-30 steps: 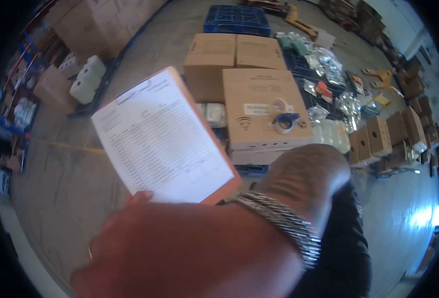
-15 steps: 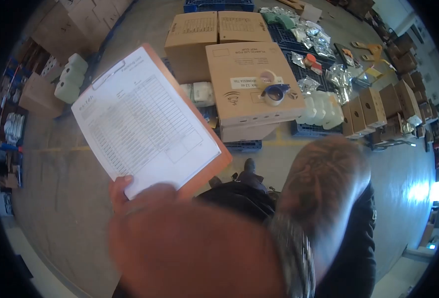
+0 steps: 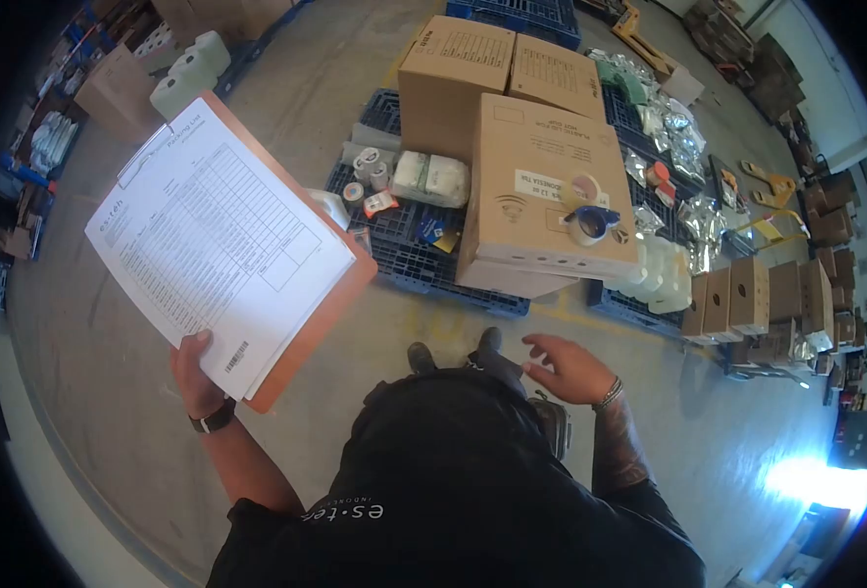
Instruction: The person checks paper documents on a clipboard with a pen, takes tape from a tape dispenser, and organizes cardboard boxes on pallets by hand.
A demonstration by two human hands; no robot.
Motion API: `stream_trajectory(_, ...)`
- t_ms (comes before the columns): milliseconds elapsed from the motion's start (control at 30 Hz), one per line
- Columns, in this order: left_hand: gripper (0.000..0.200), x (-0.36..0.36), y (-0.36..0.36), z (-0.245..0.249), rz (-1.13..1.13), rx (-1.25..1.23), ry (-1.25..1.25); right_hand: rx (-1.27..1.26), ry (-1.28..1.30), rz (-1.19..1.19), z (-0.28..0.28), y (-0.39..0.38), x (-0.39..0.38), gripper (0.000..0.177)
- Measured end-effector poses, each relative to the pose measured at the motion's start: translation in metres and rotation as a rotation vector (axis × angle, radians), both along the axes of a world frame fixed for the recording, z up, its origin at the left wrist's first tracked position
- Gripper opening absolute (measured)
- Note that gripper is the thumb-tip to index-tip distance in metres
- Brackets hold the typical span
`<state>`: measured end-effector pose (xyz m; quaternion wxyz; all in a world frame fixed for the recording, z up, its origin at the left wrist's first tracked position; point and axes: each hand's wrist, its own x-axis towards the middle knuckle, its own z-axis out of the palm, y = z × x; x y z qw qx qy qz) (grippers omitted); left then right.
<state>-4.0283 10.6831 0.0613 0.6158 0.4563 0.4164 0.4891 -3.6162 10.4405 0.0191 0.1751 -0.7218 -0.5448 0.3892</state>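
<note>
My left hand [image 3: 198,380] grips the lower edge of an orange clipboard [image 3: 355,272], thumb on top, a watch on the wrist. Printed sheets headed as a packing list [image 3: 220,220] lie under the clip, with a table of rows and a barcode near the bottom. My right hand [image 3: 572,370] hangs in the air at the right, holding nothing, fingers apart, above the floor by my feet. Nearest beyond it stands a large cardboard carton [image 3: 541,230], with a blue-handled tape dispenser [image 3: 590,227] and a roll of tape [image 3: 584,189] on top.
A blue pallet [image 3: 404,260] bears the cartons, a wrapped white pack [image 3: 431,178] and small items. Silver foil packs [image 3: 676,137] and pale jugs [image 3: 661,279] stand to its right. A yellow pallet jack [image 3: 771,186] and more boxes [image 3: 747,299] lie farther right.
My right hand, blurred close to the camera before, has moved away to the right and lowered. The clipboard now sits lower left in view, its whole sheet uncovered. My view has shifted.
</note>
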Motion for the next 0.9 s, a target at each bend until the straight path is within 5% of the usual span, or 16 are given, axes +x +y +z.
stream_trajectory(267,0.051,0.022,-0.004,-0.015,-0.075,-0.039,-0.128,0.223,0.019,0.178,-0.014,0.038,-0.019,0.042)
stream_trajectory(367,0.051,0.032,-0.011,-0.023,-0.158,-0.116,-0.123,0.347,0.13,0.031,-0.007,0.055,-0.028,0.037)
stream_trajectory(433,0.051,0.04,-0.012,-0.024,-0.239,-0.145,-0.127,0.46,0.273,-0.284,-0.02,0.058,-0.037,0.03)
stream_trajectory(467,0.052,0.044,-0.012,-0.025,-0.284,-0.166,-0.141,0.441,0.559,-0.339,-0.015,0.064,-0.039,0.023)
stream_trajectory(900,0.062,0.078,-0.015,-0.008,-0.502,-0.156,-0.187,0.432,0.876,-0.371,0.038,0.096,-0.076,0.041)
